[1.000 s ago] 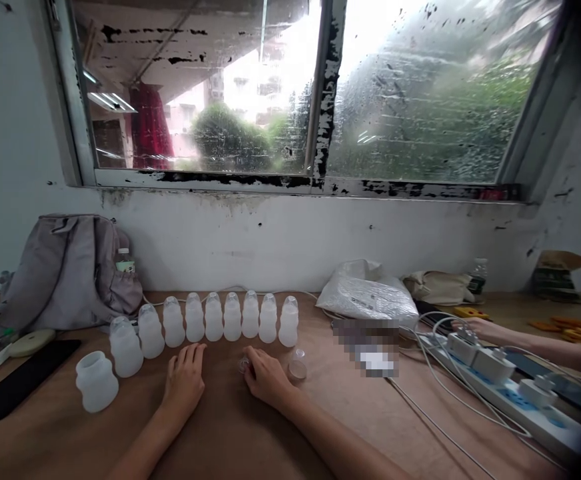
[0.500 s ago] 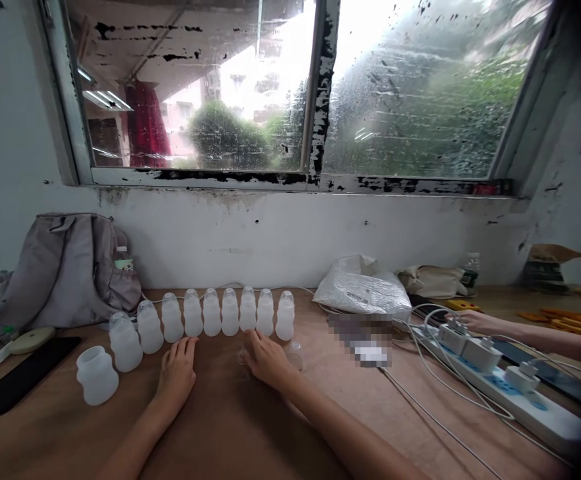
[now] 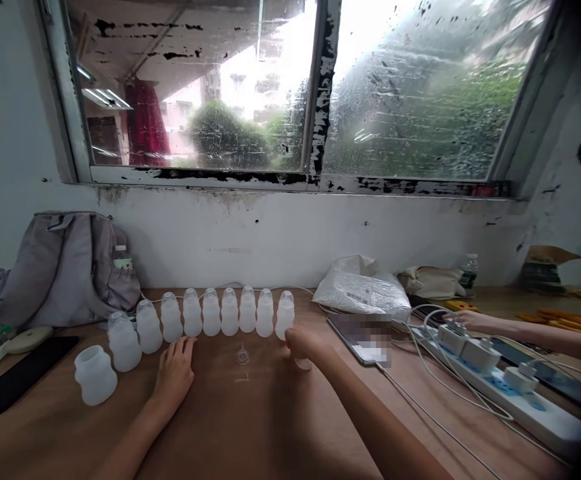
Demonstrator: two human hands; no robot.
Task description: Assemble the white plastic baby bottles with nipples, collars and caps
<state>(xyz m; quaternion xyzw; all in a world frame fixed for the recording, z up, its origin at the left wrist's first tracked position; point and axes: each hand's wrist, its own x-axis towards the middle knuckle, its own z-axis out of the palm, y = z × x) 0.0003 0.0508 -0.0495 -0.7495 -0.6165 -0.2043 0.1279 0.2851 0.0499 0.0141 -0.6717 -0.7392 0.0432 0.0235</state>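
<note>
At lower centre, a teat (image 3: 242,356) is standing on the desk (image 3: 230,427); the left hand (image 3: 174,372) is resting loosely, the right hand (image 3: 306,347) half-hiding a cap (image 3: 303,365), grasp unclear; bottles (image 3: 211,317) are lining mid-frame, presumably freeing workspace.

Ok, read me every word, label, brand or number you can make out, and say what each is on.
No text can be read.
Label on the drink bottle in the backpack pocket: too small.
Faint marks on the shiny bag: too small.
Phone screen: partly pixelated, unreadable.
Red item on the sill: too blurred.
Frosted bottles: no lettering visible.
</note>
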